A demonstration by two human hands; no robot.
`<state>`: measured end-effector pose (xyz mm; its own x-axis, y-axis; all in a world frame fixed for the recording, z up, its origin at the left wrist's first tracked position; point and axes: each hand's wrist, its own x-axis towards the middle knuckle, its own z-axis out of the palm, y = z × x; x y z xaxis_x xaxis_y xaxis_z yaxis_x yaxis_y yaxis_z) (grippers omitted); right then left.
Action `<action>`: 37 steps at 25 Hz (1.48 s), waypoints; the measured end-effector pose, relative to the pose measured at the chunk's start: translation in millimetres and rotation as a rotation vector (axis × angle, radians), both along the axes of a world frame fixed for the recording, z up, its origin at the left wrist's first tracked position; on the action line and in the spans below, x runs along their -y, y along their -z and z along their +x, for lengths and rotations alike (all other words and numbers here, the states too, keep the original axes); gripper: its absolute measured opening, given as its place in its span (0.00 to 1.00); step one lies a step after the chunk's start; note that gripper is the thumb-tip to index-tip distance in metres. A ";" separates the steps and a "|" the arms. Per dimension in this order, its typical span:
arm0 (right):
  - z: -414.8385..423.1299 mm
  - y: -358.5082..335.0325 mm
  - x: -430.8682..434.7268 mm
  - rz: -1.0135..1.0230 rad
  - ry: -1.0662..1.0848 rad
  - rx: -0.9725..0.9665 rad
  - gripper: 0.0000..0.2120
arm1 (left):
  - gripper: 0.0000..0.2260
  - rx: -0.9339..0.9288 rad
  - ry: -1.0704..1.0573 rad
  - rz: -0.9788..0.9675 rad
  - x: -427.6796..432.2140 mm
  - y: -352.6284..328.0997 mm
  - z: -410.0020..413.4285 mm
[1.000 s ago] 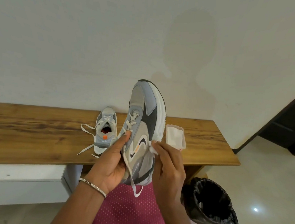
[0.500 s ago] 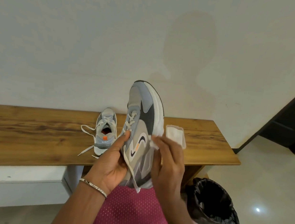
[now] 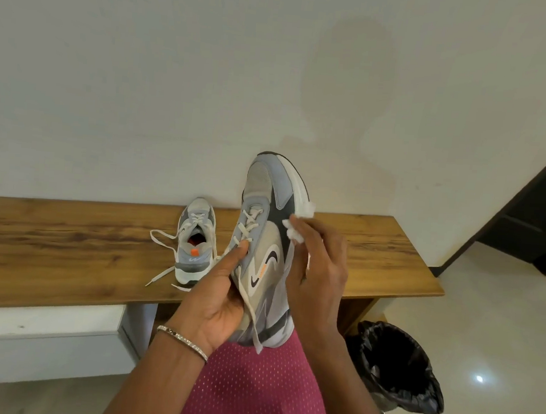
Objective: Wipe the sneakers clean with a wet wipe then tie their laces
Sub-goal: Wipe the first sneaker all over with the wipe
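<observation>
White cabinet (image 3: 39, 342), far left, under the bench edge.

Wooden bench (image 3: 65, 249), against the wall; serves as parking place for the sneaker not in work.

Grey sneaker 1 (image 3: 194, 243), upright on the bench, toe to the wall, laces loose and trailing over the wood; probably waiting its turn.

Left hand (image 3: 221, 300), bracelet at the wrist, fingers curled under the heel end of sneaker 2, index finger pressed against the lace row; apparently steadies the shoe and presents its side.

Grey sneaker 2 (image 3: 267, 239), raised over the lap, toe up, outer side turned to the right hand; 1 loose lace hangs past the heel.

Wet wipe (image 3: 298, 223), crumpled, pressed to the white midsole and dark side panel near the forefoot.

Right hand (image 3: 317, 269), fingers bunched round the wipe, mid-wipe by the look of it.

Black-lined bin (image 3: 396, 370), on the floor at right, near enough for discarding the wipe.

Lace tying not yet begun.
</observation>
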<state>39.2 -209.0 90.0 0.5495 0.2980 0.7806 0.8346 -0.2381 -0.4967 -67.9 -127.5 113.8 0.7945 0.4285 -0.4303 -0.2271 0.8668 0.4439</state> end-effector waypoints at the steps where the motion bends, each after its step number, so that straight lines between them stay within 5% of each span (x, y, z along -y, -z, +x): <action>1: -7.8 12.6 5.4 -0.027 -0.019 0.009 0.13 | 0.16 0.011 -0.008 -0.006 -3.2 -0.1 -0.5; 6: -33.4 56.3 29.8 -0.129 -0.078 -0.044 0.13 | 0.16 0.010 -0.048 -0.007 -15.6 2.0 -2.2; 11: -14.5 18.3 12.6 -0.040 -0.072 -0.149 0.10 | 0.18 -0.012 -0.004 -0.008 -14.4 4.4 -1.2; 23: -52.7 43.4 51.7 -0.226 -0.134 -0.018 0.10 | 0.13 -0.034 -0.058 0.040 -25.5 4.9 -1.8; 33: -46.6 24.2 33.6 -0.137 -0.074 0.069 0.07 | 0.18 -0.016 -0.074 -0.003 -24.2 8.0 3.1; 37: -64.4 37.2 45.7 -0.220 -0.171 0.164 0.23 | 0.17 -0.009 -0.074 -0.008 -26.7 12.0 0.4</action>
<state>-25.2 -254.6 52.8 0.3492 0.5461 0.7615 0.9365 -0.1743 -0.3044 -67.5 -100.8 101.8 0.7572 0.4823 -0.4406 -0.2864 0.8513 0.4396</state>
